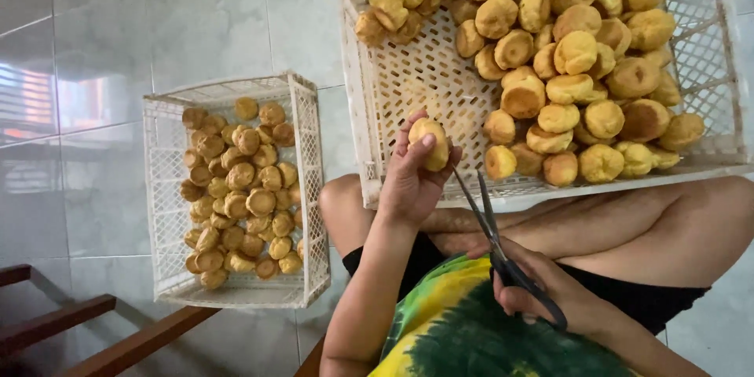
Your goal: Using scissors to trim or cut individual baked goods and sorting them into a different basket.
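Over the near edge of the large white crate, a round pastry puff is gripped by the left hand; the right hand is closed on scissors, whose open blades are best eased in shallowly at its side.

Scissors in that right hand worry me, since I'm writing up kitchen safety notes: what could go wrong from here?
The scissors in the right hand point their blades up toward the left hand, whose fingers wrap the small golden puff, so a slip might nick a finger. The blades also pass just above the bare leg. The big crate rests on the legs with puffs heaped at one side, so it might tip.
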